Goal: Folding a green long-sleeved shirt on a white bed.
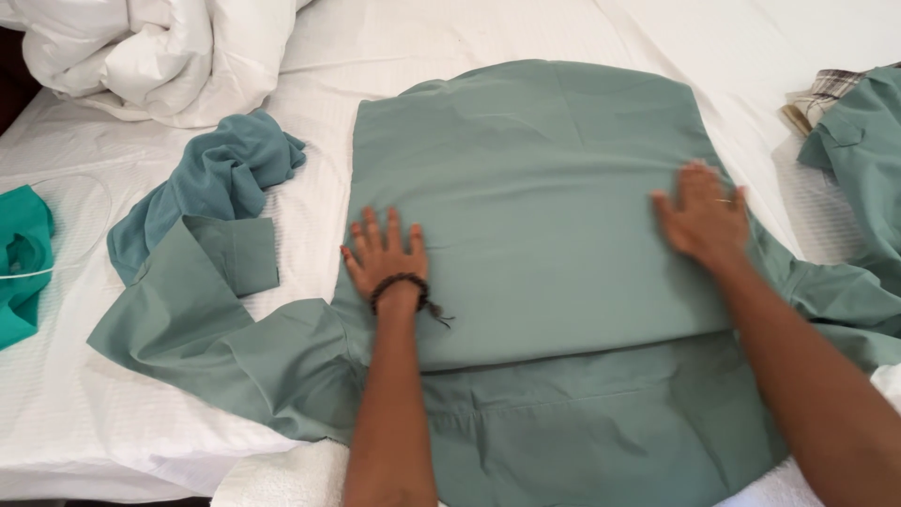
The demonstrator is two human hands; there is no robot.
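Smoothing stage: left hand (383,255) and right hand (702,218) pressed flat, fingers spread, gripping nothing, on folded green shirt (535,216); sleeves (202,310) apparently unfolded.

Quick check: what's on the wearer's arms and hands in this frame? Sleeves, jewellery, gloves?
Both forearms are bare, with no sleeves in view and no gloves. The left hand has a dark beaded bracelet around the wrist, with a short dark cord end trailing off it. The right hand wears a thin ring on one finger. No watch, markings or cables are visible.
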